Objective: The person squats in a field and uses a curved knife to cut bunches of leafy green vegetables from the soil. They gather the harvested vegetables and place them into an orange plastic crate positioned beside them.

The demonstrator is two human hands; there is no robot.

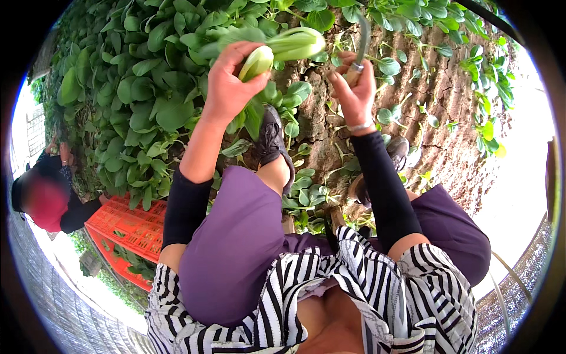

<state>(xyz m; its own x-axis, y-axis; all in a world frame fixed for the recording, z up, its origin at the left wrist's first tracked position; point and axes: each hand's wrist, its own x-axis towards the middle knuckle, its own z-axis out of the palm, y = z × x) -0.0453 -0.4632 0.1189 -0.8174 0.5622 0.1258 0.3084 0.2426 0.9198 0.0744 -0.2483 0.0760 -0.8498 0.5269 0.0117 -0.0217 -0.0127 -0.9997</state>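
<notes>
My left hand is closed round a green leafy vegetable that looks like bok choy, its pale base pointing up between thumb and fingers. A second, blurred bok choy lies right against it, its base towards my right hand; how it is held cannot be told. My right hand grips the wooden handle of a curved knife, the blade pointing up and away from the plants in my left hand. Below my left hand, leaves hang down near my shoe.
Dense leafy plants grow on the left. Ridged brown soil with scattered small plants lies to the right. A red plastic crate holding greens stands at lower left, with another person beyond it. My shoe is on the ground.
</notes>
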